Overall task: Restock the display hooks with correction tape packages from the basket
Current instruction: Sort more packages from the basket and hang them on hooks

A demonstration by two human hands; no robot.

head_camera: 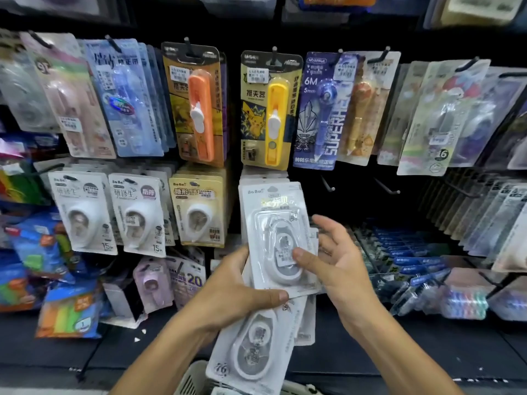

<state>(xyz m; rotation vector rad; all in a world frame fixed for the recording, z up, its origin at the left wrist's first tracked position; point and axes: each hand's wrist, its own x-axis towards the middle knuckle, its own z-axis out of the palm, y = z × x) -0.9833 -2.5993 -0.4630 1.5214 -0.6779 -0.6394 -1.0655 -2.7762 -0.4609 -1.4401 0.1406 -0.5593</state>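
My left hand (239, 292) grips a stack of white correction tape packages (251, 346) that fans downward over the basket (191, 380). One white package (275, 220) stands upright on top of the stack. My right hand (336, 260) presses its thumb on the front of that package, fingers spread behind its right edge. Its top reaches a row of the same white packages (263, 175) hanging on a hook. Two bare display hooks (328, 183) (387, 187) stick out just right of that row.
Hanging rows fill the wall: white tape packs (82, 212) and a beige pack (198, 212) at left, an orange clip pusher (196, 106) and a yellow one (269, 109) above, pen-shaped tapes (319, 112) at upper right. Blue pen boxes (410, 252) lie on the shelf at right.
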